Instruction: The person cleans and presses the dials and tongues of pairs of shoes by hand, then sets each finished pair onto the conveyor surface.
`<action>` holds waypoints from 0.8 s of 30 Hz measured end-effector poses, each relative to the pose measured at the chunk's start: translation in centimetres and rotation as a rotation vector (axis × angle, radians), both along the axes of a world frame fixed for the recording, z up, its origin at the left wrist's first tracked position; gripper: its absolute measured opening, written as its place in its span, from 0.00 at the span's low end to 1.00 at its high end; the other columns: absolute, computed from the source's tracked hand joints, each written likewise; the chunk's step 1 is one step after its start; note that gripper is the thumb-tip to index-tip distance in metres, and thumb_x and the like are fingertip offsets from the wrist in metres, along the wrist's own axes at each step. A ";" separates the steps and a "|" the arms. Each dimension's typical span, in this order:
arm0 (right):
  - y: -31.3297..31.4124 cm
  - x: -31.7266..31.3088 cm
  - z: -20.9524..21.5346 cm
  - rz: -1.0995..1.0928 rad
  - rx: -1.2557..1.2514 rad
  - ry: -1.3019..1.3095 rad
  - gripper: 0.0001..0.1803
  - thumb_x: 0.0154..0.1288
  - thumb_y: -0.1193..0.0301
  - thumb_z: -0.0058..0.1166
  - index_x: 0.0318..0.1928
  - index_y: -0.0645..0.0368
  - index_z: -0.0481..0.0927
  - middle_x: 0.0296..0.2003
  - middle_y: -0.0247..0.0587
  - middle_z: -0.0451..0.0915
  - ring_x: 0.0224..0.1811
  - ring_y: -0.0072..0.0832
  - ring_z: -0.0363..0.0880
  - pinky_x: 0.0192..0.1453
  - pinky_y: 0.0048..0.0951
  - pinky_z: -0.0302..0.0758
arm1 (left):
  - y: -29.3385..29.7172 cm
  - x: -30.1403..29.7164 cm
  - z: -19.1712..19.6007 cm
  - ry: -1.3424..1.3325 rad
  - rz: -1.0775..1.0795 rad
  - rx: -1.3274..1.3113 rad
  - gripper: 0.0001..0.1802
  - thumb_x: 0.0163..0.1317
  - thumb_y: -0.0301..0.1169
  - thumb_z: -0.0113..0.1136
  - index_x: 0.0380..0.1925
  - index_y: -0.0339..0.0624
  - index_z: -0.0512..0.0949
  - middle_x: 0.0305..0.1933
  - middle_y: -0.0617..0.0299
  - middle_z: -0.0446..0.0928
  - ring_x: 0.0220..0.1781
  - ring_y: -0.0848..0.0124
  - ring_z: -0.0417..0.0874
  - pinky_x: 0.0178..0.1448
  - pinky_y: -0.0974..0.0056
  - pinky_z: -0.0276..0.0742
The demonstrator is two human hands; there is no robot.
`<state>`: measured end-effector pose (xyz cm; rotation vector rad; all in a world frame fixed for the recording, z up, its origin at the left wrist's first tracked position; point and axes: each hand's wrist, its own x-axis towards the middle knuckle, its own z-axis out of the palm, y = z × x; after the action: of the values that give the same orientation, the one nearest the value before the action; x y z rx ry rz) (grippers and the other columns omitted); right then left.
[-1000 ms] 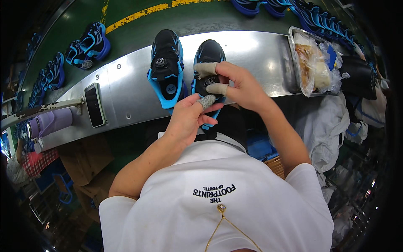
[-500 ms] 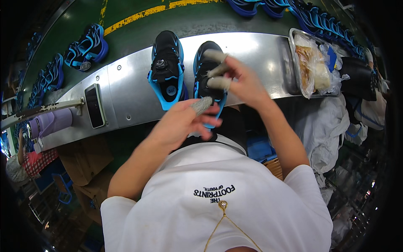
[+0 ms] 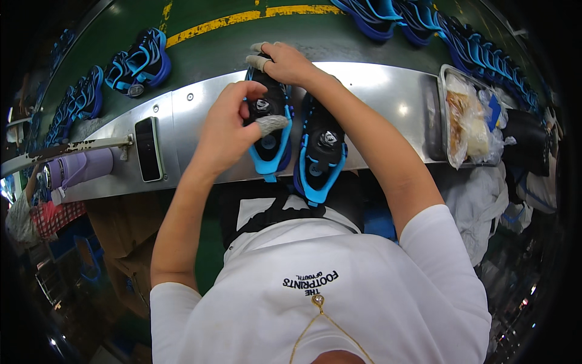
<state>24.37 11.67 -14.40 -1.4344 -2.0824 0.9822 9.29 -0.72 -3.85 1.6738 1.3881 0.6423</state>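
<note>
I'm standing at the metal bench with two black and blue sandals in front of me. My left hand is gripping the left sandal across its middle, thumb over the round dial on the strap, and one taped finger is lying across the top. My right hand is clamping down on the far end of that same sandal, fingers curled over its toe, taped fingertips poking out past the edge. So both hands are grasping the one sandal, which is sitting flat on the bench.

The second sandal is lying just to the right of my left hand, right beside the first one; can't quite tell if they're touching. A black phone is resting on the bench off to the left of my left hand. A tray of plastic bags is sitting well out to the right of my right arm. More blue sandals are riding the green belt beyond my hands.
</note>
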 end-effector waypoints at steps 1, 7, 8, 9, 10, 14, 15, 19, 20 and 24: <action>0.2 -0.1 -0.6 0.014 -0.016 0.019 0.31 0.63 0.47 0.53 0.61 0.50 0.75 0.52 0.60 0.76 0.60 0.55 0.71 0.65 0.44 0.68 | 0.3 0.2 -0.8 0.084 0.026 -0.046 0.22 0.56 0.20 0.60 0.53 0.39 0.76 0.43 0.68 0.74 0.38 0.80 0.69 0.47 0.74 0.68; 0.2 -0.3 -1.2 0.067 -0.036 0.073 0.28 0.64 0.50 0.54 0.61 0.49 0.75 0.51 0.62 0.76 0.59 0.54 0.71 0.65 0.44 0.68 | 1.5 -1.1 -0.9 -0.179 -0.130 -0.181 0.22 0.58 0.23 0.61 0.55 0.38 0.75 0.45 0.68 0.75 0.38 0.80 0.68 0.47 0.74 0.67; 0.2 -0.4 -0.9 0.069 -0.037 0.073 0.28 0.64 0.50 0.54 0.61 0.49 0.75 0.51 0.62 0.76 0.59 0.54 0.71 0.65 0.44 0.68 | 1.4 -0.9 -0.7 0.020 -0.089 -0.053 0.23 0.59 0.22 0.60 0.56 0.38 0.75 0.48 0.68 0.75 0.41 0.80 0.69 0.48 0.74 0.67; 0.1 -0.5 -0.7 0.065 -0.041 0.058 0.28 0.63 0.51 0.54 0.60 0.49 0.75 0.51 0.62 0.76 0.58 0.53 0.71 0.64 0.44 0.68 | 1.7 -1.1 -0.9 0.020 -0.088 -0.054 0.23 0.59 0.22 0.60 0.56 0.38 0.75 0.48 0.68 0.75 0.41 0.80 0.69 0.48 0.74 0.67; 0.1 -0.6 -0.4 0.061 -0.046 0.042 0.27 0.63 0.52 0.54 0.60 0.49 0.76 0.50 0.61 0.76 0.58 0.53 0.72 0.64 0.43 0.68 | 2.1 -1.5 -1.2 -0.039 -0.178 -0.087 0.23 0.58 0.22 0.61 0.56 0.39 0.74 0.48 0.68 0.75 0.43 0.80 0.69 0.48 0.74 0.67; 0.5 -0.4 -0.8 0.095 -0.026 0.059 0.27 0.63 0.53 0.55 0.60 0.50 0.76 0.50 0.61 0.76 0.57 0.52 0.72 0.63 0.42 0.69 | 2.2 -1.9 -1.3 -0.313 -0.217 -0.250 0.26 0.55 0.23 0.64 0.57 0.42 0.74 0.42 0.68 0.74 0.41 0.78 0.69 0.46 0.73 0.65; 0.5 -0.3 -0.9 0.070 -0.036 0.066 0.27 0.63 0.53 0.55 0.60 0.50 0.76 0.49 0.61 0.77 0.57 0.52 0.73 0.62 0.42 0.69 | 1.9 -1.4 -1.0 -0.221 -0.181 -0.126 0.25 0.55 0.23 0.62 0.56 0.43 0.76 0.42 0.68 0.74 0.41 0.78 0.70 0.47 0.73 0.66; 0.3 -0.6 -0.4 0.054 -0.026 0.055 0.25 0.64 0.57 0.55 0.59 0.52 0.76 0.46 0.58 0.79 0.54 0.49 0.75 0.60 0.40 0.71 | 2.0 -0.9 -1.3 -0.052 -0.186 -0.073 0.21 0.59 0.22 0.58 0.55 0.42 0.76 0.50 0.66 0.76 0.44 0.77 0.71 0.49 0.71 0.68; 0.4 -0.5 -0.5 0.054 -0.028 0.054 0.25 0.64 0.57 0.55 0.59 0.52 0.76 0.46 0.58 0.79 0.54 0.49 0.75 0.60 0.40 0.71 | 2.2 -1.4 -1.3 -0.054 -0.186 -0.074 0.21 0.59 0.22 0.58 0.55 0.42 0.76 0.50 0.66 0.76 0.44 0.77 0.71 0.49 0.71 0.68; 1.1 -0.2 -1.5 0.076 -0.091 0.104 0.26 0.62 0.54 0.56 0.59 0.49 0.77 0.48 0.60 0.78 0.55 0.51 0.74 0.61 0.43 0.70 | 2.0 -1.0 -1.3 -0.267 -0.242 -0.108 0.19 0.58 0.24 0.60 0.52 0.40 0.77 0.42 0.65 0.73 0.42 0.75 0.71 0.48 0.70 0.68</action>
<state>24.15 12.77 -15.88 -1.3256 -2.0535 1.1702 8.26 1.31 -5.13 1.5750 0.9962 0.6144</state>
